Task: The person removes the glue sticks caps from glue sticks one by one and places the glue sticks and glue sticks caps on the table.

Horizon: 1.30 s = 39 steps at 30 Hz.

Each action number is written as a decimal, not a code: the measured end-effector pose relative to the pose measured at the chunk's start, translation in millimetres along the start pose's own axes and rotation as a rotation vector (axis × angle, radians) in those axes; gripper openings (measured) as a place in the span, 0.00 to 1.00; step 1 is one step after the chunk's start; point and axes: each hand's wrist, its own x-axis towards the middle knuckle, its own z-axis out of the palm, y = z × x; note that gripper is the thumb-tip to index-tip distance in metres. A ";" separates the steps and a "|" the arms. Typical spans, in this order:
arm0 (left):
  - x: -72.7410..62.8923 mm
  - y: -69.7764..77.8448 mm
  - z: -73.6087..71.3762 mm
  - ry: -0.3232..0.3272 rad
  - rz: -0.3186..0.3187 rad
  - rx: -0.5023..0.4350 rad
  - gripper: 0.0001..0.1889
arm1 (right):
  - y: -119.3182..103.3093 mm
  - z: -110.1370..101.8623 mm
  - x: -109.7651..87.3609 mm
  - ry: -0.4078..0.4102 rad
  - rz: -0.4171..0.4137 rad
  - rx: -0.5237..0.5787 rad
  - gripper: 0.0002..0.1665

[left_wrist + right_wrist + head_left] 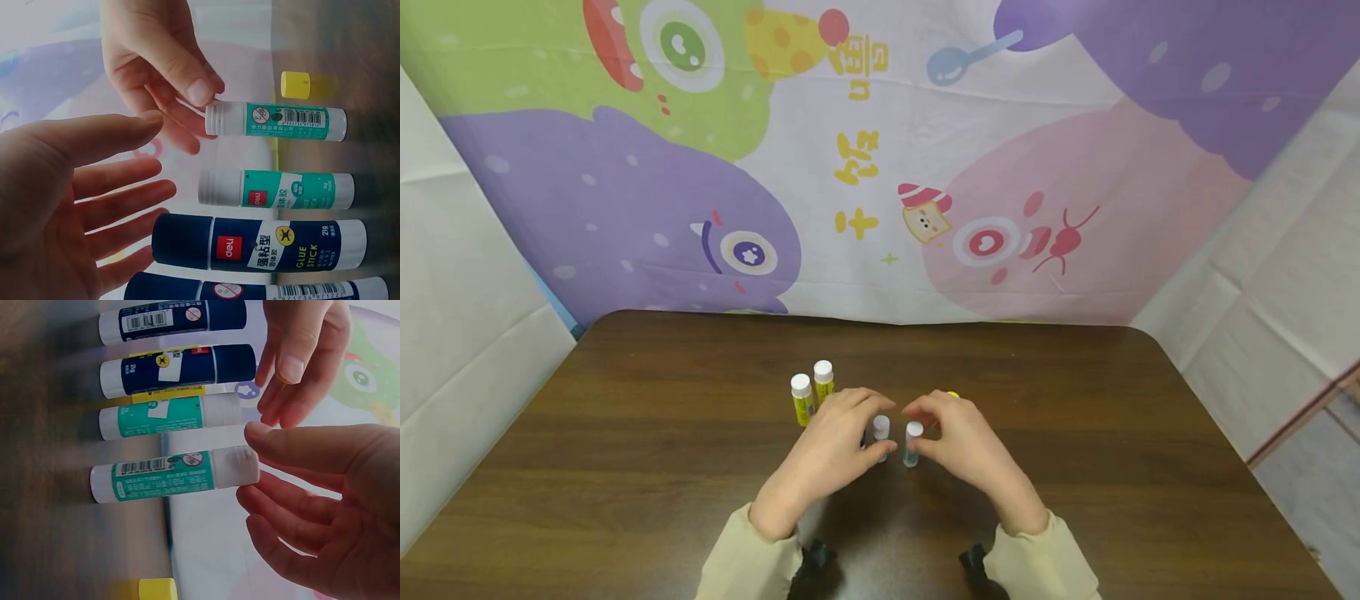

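Note:
Two teal glue sticks with clear-white caps stand side by side on the table. My right hand (962, 437) is at the nearer-right teal glue stick (159, 475), thumb and fingers spread loosely around its cap. Beside it stands the other teal glue stick (290, 189). My left hand (838, 437) has its fingers stretched out, with nothing in them, close to the tops of the other teal stick and a dark blue glue stick (269, 242). A second dark blue glue stick (172, 322) stands further left. In the head view my left hand hides most of the blue ones.
Two yellow glue sticks with white caps, one in front (802, 400) and one behind (823, 377), stand on the brown table (625, 442) beyond my left hand. A small yellow object (295, 85) stands past my right hand. A cartoon cloth (887, 283) hangs at the table's far edge.

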 end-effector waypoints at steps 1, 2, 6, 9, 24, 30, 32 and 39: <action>-0.1 0.0 -0.1 -0.005 0.000 0.004 0.21 | -0.1 0.6 0.1 -0.003 0.004 -0.002 0.19; -0.2 0.0 -0.4 -0.009 0.000 0.006 0.21 | 0.2 1.3 0.3 -0.007 0.007 -0.007 0.18; -0.4 -0.4 -0.4 -0.021 0.000 0.013 0.20 | 0.6 3.3 0.2 -0.023 0.030 -0.027 0.14; 0.2 -0.2 0.4 -0.026 0.008 0.016 0.20 | 0.3 3.1 -0.8 -0.016 0.033 -0.032 0.11; 2.0 6.2 2.0 -0.042 0.022 -0.074 0.18 | -21.8 -17.2 -8.9 0.092 -0.036 0.099 0.10; 2.2 7.9 1.9 -0.031 0.031 -0.074 0.16 | -27.1 -21.0 -10.3 0.136 -0.054 0.151 0.10; 2.5 8.3 1.8 -0.024 0.033 -0.082 0.15 | -27.4 -21.9 -10.5 0.145 -0.059 0.161 0.10; 2.3 9.8 -5.5 0.030 0.009 -0.077 0.10 | -25.2 -25.1 -9.9 0.159 -0.059 0.250 0.11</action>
